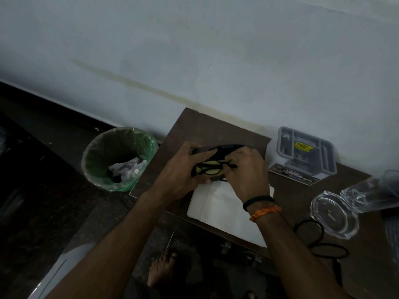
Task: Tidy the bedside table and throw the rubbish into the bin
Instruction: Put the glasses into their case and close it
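Observation:
Over the brown bedside table [216, 130] my left hand [183, 171] grips an open black glasses case [218, 148] with a yellow lining. My right hand [246, 167] pinches a pair of black-framed glasses [210, 168] that lie partly inside the case. A white sheet of paper [224, 210] lies on the table under both hands. To the left of the table, on the floor, stands a bin [116, 156] lined with a green bag. Crumpled white rubbish [127, 168] sits inside it.
A grey organiser tray [302, 154] stands at the table's back by the wall. At the right a clear glass ashtray [333, 216] lies beside a clear bottle [371, 193] on its side. A black cable [319, 240] coils near the front edge. My bare foot [162, 268] shows below.

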